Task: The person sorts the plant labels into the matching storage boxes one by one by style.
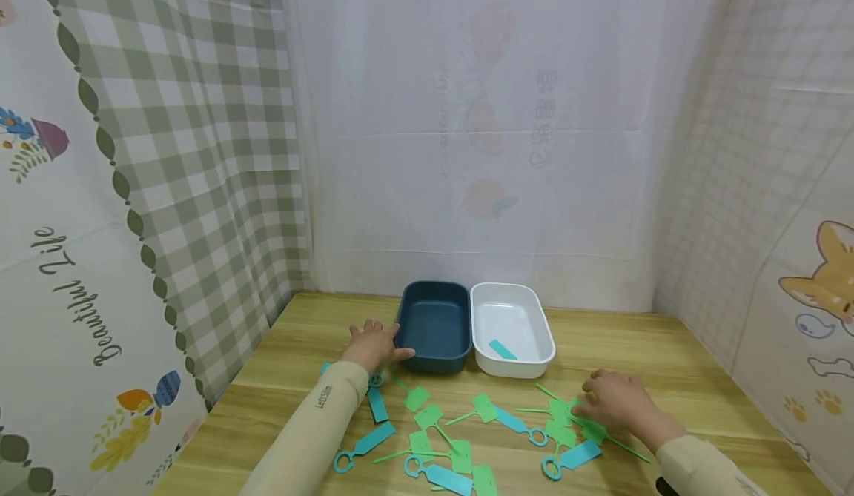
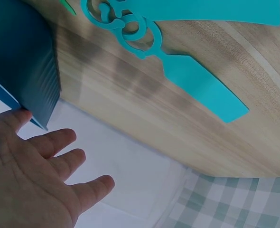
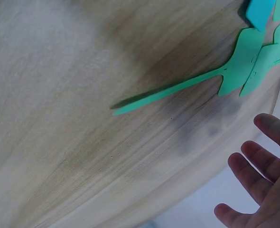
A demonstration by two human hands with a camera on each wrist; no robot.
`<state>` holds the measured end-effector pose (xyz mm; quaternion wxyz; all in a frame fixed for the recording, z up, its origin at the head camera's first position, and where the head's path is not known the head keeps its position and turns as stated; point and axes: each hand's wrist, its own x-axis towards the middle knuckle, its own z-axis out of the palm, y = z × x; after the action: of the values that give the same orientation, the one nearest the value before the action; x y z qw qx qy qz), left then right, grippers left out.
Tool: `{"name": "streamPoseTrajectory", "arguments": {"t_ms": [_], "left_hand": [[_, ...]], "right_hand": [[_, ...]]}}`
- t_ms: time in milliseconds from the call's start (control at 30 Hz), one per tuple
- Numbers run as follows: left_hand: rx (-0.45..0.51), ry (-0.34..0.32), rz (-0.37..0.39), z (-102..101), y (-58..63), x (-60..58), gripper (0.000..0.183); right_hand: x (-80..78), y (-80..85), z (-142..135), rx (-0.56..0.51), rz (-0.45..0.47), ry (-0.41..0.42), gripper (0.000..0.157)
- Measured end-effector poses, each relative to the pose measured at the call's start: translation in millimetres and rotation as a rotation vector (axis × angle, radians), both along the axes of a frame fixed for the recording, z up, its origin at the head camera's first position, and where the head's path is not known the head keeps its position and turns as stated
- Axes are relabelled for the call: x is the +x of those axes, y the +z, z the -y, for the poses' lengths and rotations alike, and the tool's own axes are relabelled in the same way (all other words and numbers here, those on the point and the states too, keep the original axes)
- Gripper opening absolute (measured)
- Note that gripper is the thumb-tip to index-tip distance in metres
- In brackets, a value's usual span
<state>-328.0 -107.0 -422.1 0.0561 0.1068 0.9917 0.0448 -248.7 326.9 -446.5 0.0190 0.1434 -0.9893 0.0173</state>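
Note:
My left hand (image 1: 373, 346) is at the left side of a dark blue bin (image 1: 437, 366), its fingers spread and relaxed. In the left wrist view, a fingertip meets the rim of the bin (image 2: 45, 107). Beneath that hand lie flat blue tags with ring ends (image 2: 201, 88). The right hand (image 1: 617, 401) hovers over a cluster of green tags with thin tails (image 1: 592, 431), and its loosely bent fingers hold nothing. The right wrist view has a green tag (image 3: 239, 61) on the table and the fingers (image 3: 251, 178) apart from it.
A white bin (image 1: 517, 368) stands against the blue bin's right side with a blue tag (image 1: 502, 349) inside. Several more green tags (image 1: 460, 455) and blue tags (image 1: 448, 479) lie scattered on the wooden table (image 1: 667, 355). Cloth curtains (image 1: 400, 147) enclose the back and sides.

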Motion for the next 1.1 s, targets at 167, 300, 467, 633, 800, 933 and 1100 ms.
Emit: {"name": "streamPoseTrajectory", "arguments": {"t_ms": [167,300,467,633,800,933,1100], "left_hand": [[-0.004,0.000,0.004,-0.4,-0.4,0.5,0.079],[-0.011,0.001,0.005,-1.2,-2.1,-1.4,0.079],[-0.003,0.006,0.005,-1.6,-2.4,-0.9,0.078],[0.009,0.012,0.009,-1.6,-1.4,0.0,0.078],[0.013,0.017,0.009,-1.8,-0.7,-1.9,0.078],[0.013,0.017,0.006,-1.9,-0.8,-1.9,0.078],[0.015,0.014,0.000,-1.8,-1.7,-1.4,0.078]], "right_hand": [[2.1,-3.1,-0.5,0.002,0.020,0.015,0.055],[4.5,-5.4,0.3,-0.003,0.015,0.024,0.050],[5.8,-5.9,2.5,-0.004,0.020,0.009,0.047],[5.2,-6.0,3.9,-0.003,0.022,0.000,0.048],[3.7,-11.0,1.7,0.008,0.027,0.002,0.051],[2.1,-13.7,1.1,0.005,0.026,-0.002,0.048],[2.6,-13.2,1.8,-0.005,0.010,0.002,0.045]]}}
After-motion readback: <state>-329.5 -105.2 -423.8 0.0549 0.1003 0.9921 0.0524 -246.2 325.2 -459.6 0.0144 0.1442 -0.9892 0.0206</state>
